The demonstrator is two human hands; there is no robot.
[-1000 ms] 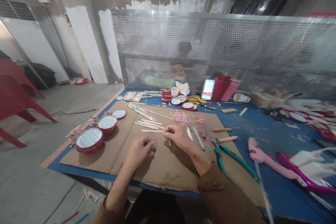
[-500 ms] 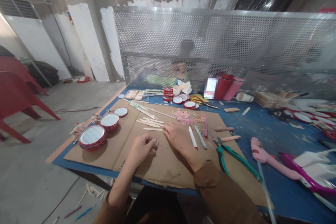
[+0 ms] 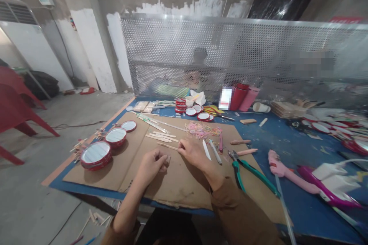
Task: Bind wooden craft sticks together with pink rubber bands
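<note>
My right hand (image 3: pixel 194 155) pinches the near end of a wooden craft stick (image 3: pixel 167 146), which points left and shows its narrow edge above the cardboard. Several more craft sticks (image 3: pixel 161 136) lie just beyond it. My left hand (image 3: pixel 153 166) is curled closed beside it, over the cardboard sheet (image 3: pixel 178 183). At its fingertips a small pale bit shows, too small to name. Coloured rubber bands (image 3: pixel 201 129) form a loose heap beyond my right hand. A white marker pen (image 3: pixel 206 150) and a grey pen (image 3: pixel 215 151) lie to its right.
Round red-rimmed drum-like pieces (image 3: pixel 96 155) stand at the left on the cardboard. Green-handled pliers (image 3: pixel 254 172), a pink glue gun (image 3: pixel 293 178) and a purple power strip (image 3: pixel 330 195) lie to the right. A perforated metal screen (image 3: pixel 172 46) closes the back; a person sits behind it.
The craft stick under my right fingers has turned from lying flat to edge-on, its left end tipped. My left hand stays curled. The view has shifted slightly.
</note>
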